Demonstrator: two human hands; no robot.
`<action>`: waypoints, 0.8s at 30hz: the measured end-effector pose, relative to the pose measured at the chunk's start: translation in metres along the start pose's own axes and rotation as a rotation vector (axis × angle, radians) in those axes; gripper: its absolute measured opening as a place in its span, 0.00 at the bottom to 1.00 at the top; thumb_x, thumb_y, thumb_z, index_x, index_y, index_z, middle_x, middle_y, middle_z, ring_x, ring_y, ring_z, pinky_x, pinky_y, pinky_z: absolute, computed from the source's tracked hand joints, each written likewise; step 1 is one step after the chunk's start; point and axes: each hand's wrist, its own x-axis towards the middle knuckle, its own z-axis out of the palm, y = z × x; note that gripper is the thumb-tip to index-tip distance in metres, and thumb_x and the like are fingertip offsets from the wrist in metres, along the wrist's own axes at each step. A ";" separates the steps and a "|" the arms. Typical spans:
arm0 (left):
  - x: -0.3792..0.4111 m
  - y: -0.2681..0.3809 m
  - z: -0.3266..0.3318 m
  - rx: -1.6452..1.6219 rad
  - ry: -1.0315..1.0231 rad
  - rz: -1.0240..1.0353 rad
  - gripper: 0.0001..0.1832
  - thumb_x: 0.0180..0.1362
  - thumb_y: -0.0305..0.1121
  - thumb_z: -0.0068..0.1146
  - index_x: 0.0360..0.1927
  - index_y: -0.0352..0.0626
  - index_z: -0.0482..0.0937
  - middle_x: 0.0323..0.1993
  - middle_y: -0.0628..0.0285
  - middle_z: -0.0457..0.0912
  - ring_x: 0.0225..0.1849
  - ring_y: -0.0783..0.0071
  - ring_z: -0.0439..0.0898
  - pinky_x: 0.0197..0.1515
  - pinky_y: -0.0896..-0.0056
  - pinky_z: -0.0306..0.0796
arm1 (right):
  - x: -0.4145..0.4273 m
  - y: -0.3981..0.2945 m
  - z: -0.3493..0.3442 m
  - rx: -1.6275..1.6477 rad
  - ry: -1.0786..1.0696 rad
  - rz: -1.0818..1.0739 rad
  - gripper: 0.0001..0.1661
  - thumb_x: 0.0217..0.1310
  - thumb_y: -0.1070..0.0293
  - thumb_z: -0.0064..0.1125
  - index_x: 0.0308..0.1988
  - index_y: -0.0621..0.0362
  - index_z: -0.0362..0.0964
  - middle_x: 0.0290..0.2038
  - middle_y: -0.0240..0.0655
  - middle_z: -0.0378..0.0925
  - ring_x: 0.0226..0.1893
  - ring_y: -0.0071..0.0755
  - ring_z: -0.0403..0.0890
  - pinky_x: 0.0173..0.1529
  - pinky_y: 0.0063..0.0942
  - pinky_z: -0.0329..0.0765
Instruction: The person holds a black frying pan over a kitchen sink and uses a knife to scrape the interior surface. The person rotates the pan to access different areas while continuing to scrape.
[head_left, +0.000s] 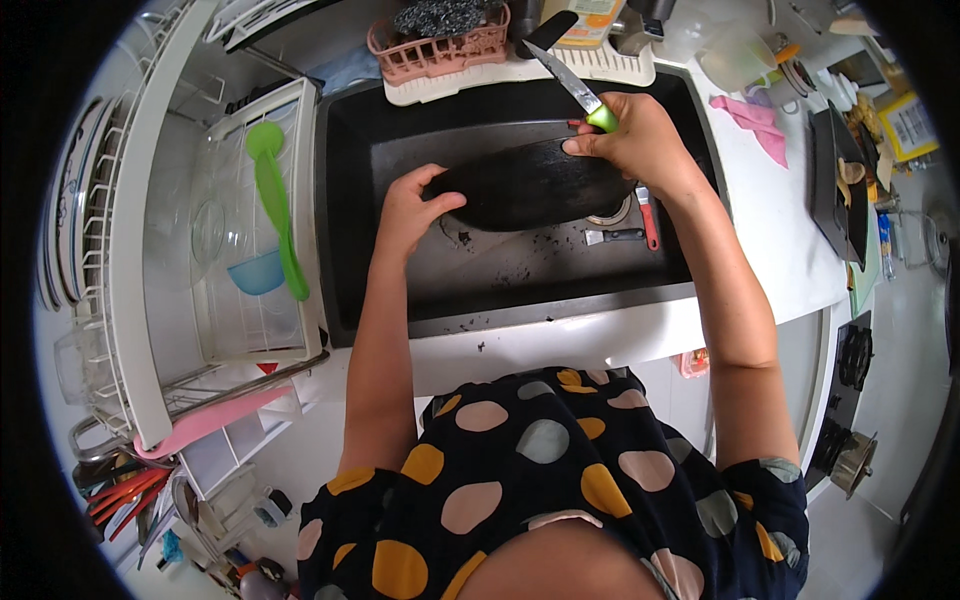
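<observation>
A blackened pan (532, 187) is held tilted over the dark sink (450, 277), with its broad dark surface facing me. My left hand (420, 206) pinches its left edge between thumb and fingers. At the upper right edge, my right hand (637, 142) grips the pan and also holds a knife (570, 81) by its green handle. The blade points up and left, away from the pan, and has dark smears. Below the pan, a black-handled scraper (619, 237) and a red-handled scraper (648, 219) lie beside the drain (611, 214). Dark flakes are scattered on the sink floor.
Behind the sink, a pink basket (442, 56) holding a steel scourer (439, 16) stands on a white mat (431, 88). A dish rack (307, 217) with a green spoon (276, 202) is at left. A pink cloth (754, 126) lies on the right counter (780, 225).
</observation>
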 end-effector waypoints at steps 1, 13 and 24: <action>-0.004 0.010 0.006 -0.093 0.043 0.060 0.18 0.39 0.22 0.64 0.38 0.32 0.77 0.37 0.62 0.77 0.37 0.76 0.75 0.42 0.79 0.68 | -0.003 -0.004 -0.006 0.048 -0.004 0.010 0.15 0.38 0.68 0.72 0.25 0.61 0.72 0.17 0.30 0.72 0.16 0.19 0.70 0.20 0.20 0.67; -0.044 0.174 0.030 0.387 0.236 0.439 0.15 0.35 0.30 0.71 0.27 0.34 0.78 0.19 0.66 0.76 0.23 0.81 0.72 0.28 0.81 0.66 | -0.017 0.004 -0.067 0.592 -0.125 -0.126 0.14 0.45 0.69 0.70 0.27 0.57 0.69 0.18 0.25 0.70 0.11 0.11 0.62 0.14 0.10 0.58; -0.033 0.201 0.057 0.738 0.204 0.432 0.20 0.31 0.41 0.73 0.20 0.36 0.79 0.15 0.57 0.75 0.16 0.66 0.72 0.23 0.71 0.66 | -0.003 0.075 -0.035 0.958 -0.264 -0.110 0.13 0.51 0.70 0.65 0.32 0.57 0.66 0.18 0.23 0.64 0.10 0.12 0.58 0.15 0.12 0.57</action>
